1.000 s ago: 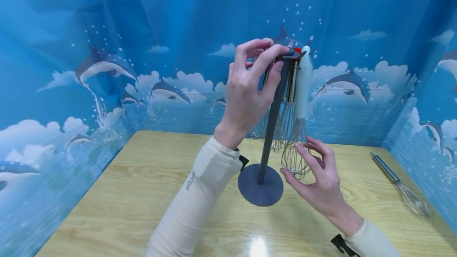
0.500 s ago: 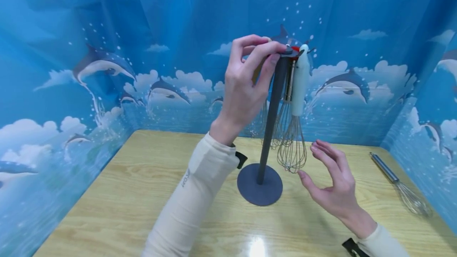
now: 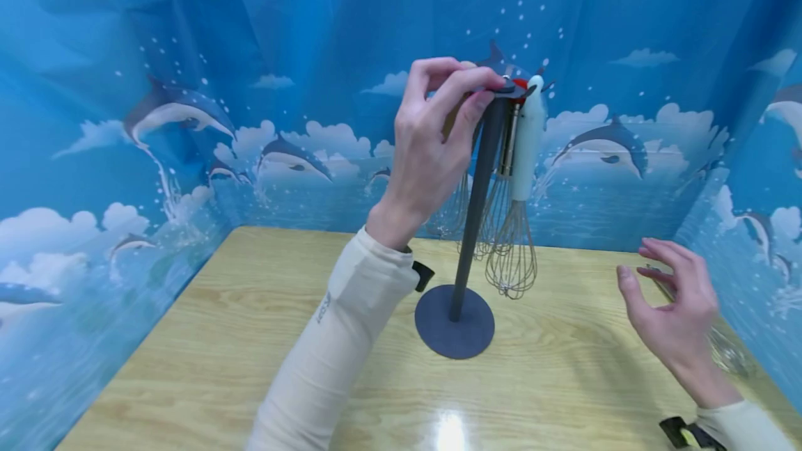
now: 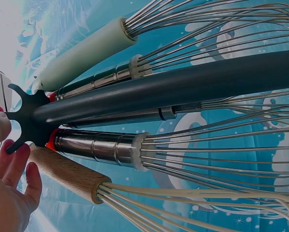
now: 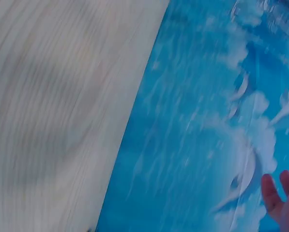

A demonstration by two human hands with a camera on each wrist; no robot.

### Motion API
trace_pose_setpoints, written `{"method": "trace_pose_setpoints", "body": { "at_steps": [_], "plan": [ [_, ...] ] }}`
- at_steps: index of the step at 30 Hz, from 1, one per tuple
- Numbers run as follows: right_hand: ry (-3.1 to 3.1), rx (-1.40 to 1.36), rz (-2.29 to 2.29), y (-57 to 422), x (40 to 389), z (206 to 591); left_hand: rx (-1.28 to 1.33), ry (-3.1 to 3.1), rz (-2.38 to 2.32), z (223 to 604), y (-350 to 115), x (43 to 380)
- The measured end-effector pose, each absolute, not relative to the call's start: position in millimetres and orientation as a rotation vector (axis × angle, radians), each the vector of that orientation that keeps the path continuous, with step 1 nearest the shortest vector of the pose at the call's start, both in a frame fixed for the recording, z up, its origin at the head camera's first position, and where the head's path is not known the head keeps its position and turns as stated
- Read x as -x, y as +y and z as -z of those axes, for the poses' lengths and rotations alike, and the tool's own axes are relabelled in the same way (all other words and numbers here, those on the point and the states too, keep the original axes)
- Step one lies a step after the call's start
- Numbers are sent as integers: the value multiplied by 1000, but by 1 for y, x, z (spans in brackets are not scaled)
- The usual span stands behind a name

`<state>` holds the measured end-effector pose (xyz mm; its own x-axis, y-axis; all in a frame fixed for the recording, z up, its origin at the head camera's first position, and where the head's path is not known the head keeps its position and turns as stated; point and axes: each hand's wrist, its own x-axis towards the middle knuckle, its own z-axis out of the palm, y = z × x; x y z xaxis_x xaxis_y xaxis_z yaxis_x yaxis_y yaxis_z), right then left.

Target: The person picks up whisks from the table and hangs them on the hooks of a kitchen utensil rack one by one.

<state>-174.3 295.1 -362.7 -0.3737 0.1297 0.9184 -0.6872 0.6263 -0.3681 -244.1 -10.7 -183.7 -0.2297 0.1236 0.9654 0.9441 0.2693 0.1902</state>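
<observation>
A dark grey rack stand (image 3: 477, 214) with a hooked top stands upright on its round base. My left hand (image 3: 432, 134) pinches the hooked top between thumb and fingers. Several whisks hang from the hooks: one with a pale green handle (image 4: 88, 53), a metal whisk with a red end (image 4: 98, 147), and a whisk with a wooden handle (image 4: 69, 171). More metal-handled ones are partly hidden by the pole. My right hand (image 3: 679, 308), fingers spread and holding nothing, hovers at the right, overlapping a loose metal whisk (image 3: 727, 353) in the head view.
The light wooden table (image 3: 263, 312) ends against a blue dolphin-print curtain (image 3: 326, 54) at the back and both sides. In the right wrist view, the table edge runs diagonally beside the curtain (image 5: 183, 125).
My right hand has moved away from the pale green whisk on the rack, rightward to the loose whisk. The hanging whisk has swung slightly left. My left hand still holds the rack top.
</observation>
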Motion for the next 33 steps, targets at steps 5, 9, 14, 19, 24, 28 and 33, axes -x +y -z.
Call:
{"method": "trace_pose_setpoints", "body": {
  "at_steps": [5,9,14,19,24,28,33],
  "plan": [
    [-1996,-217,-804,345,184,383,1008,-1599,1057,181,-10,243],
    [-2237,-14,-712,373,186,392,999,-1617,1001,180,-9,241],
    [-2587,170,-565,400,189,398,982,-1629,903,179,-7,238],
    [-2889,249,-370,421,195,400,926,-1641,799,179,-5,236],
    [-3155,310,-258,436,200,404,878,-1668,732,179,-3,234],
    [-3258,410,-260,443,203,411,856,-1687,707,179,-2,232],
    [-3324,475,-253,449,206,419,847,-1704,697,179,-2,231]
  ]
}}
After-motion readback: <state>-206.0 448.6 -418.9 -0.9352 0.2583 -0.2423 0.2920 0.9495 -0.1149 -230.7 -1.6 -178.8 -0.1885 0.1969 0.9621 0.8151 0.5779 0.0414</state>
